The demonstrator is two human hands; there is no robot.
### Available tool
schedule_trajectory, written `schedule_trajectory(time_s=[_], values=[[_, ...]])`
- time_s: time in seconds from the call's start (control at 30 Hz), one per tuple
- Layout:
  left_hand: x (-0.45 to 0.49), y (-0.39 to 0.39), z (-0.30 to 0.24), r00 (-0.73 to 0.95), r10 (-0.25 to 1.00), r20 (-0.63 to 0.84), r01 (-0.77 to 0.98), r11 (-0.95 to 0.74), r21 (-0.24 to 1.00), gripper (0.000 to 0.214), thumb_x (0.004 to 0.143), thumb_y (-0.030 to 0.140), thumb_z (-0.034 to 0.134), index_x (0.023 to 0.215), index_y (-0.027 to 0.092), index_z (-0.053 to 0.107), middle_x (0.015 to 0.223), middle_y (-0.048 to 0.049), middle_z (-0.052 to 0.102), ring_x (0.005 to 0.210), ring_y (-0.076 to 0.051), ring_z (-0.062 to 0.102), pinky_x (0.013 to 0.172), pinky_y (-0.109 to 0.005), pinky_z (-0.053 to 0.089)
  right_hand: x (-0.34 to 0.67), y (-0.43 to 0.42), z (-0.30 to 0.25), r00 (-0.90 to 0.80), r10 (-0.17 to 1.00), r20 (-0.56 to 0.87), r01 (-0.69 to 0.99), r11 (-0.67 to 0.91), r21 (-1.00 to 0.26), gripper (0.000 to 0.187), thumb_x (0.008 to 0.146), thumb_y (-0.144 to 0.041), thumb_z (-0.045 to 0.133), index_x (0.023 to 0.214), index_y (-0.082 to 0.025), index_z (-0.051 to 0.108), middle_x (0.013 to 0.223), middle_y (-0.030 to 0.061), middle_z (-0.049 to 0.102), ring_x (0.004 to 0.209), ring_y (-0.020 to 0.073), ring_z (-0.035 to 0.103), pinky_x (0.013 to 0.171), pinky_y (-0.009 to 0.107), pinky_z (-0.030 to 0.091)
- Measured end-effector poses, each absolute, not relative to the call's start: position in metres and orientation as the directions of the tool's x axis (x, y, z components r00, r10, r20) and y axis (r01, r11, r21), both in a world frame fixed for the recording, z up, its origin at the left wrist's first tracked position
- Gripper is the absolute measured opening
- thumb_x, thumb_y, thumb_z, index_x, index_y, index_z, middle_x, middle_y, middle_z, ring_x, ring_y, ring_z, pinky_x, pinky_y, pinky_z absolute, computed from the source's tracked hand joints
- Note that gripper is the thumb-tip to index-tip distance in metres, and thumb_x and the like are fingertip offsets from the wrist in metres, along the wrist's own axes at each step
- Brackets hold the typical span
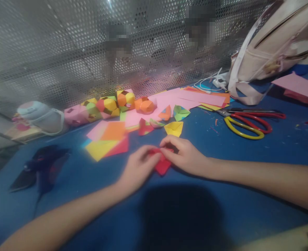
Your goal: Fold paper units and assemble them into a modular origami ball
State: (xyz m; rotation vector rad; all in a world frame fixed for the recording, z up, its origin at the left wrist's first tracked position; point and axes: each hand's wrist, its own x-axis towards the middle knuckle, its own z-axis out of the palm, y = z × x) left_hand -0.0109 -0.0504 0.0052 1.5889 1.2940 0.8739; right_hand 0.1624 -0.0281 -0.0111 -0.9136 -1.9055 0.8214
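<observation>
A small folded piece of red paper (163, 166) is held between both hands just above the blue table. My left hand (142, 164) grips its left side, thumb bent over the top. From the right, my right hand (183, 153) pinches the same paper with thumb and forefinger. Just beyond the fingers lie folded paper pieces: a yellow one (173, 128), a green one (181, 113), an orange one (165, 113) and a red one (144, 127). Loose coloured paper squares (105, 139) overlap to the left. The fingers hide part of the red paper.
Folded-paper balls (108, 106) line the back beside a pale bottle (40, 116). A dark glue gun (45, 167) lies left. Scissors with yellow and red handles (244, 128) lie right, near a pink bag (276, 45). Pink paper sheets (169, 100) lie by the perforated metal screen (72, 52).
</observation>
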Motion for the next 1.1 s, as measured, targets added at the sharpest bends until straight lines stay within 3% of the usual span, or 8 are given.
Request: schedule_trajectory(time_s=[0.13, 0.3, 1.1], values=[[-0.0113, -0.0490, 0.0053, 0.188, 0.982, 0.033, 0.391, -0.105, 0.914, 0.021, 0.085, 0.035, 0.052, 0.088, 0.019, 0.066, 0.086, -0.0016, 0.068, 0.079, -0.015, 0.059, 0.074, -0.026, 0.045, 0.1621, -0.0286, -0.0091, -0.362, 0.867, 0.342, 0.298, 0.456, -0.839, 0.006, 0.084, -0.022, 0.052, 0.086, -0.017, 0.055, 0.076, 0.0004, 0.061, 0.067, 0.0119, 0.055, 0.061, 0.023, 0.043], [-0.0109, -0.0489, 0.0065, 0.161, 0.986, 0.039, 0.423, -0.105, 0.900, 0.022, 0.085, 0.034, 0.052, 0.087, 0.018, 0.066, 0.086, -0.0021, 0.068, 0.079, -0.015, 0.059, 0.075, -0.026, 0.046, 0.1632, -0.0282, -0.0048, -0.395, 0.878, 0.272, 0.352, 0.418, -0.838, 0.014, 0.085, -0.025, 0.052, 0.075, -0.017, 0.056, 0.067, -0.0007, 0.059, 0.062, 0.0116, 0.053, 0.057, 0.023, 0.040], [-0.0122, -0.0500, 0.0061, 0.141, 0.987, 0.073, 0.408, -0.125, 0.905, 0.024, 0.084, 0.036, 0.053, 0.071, 0.017, 0.060, 0.068, 0.0022, 0.057, 0.064, -0.011, 0.048, 0.062, -0.022, 0.040, 0.1640, -0.0298, -0.0101, -0.433, 0.758, 0.487, 0.322, 0.635, -0.702, 0.018, 0.086, -0.020, 0.053, 0.069, -0.017, 0.054, 0.062, -0.0019, 0.058, 0.057, 0.0094, 0.050, 0.055, 0.020, 0.039]])
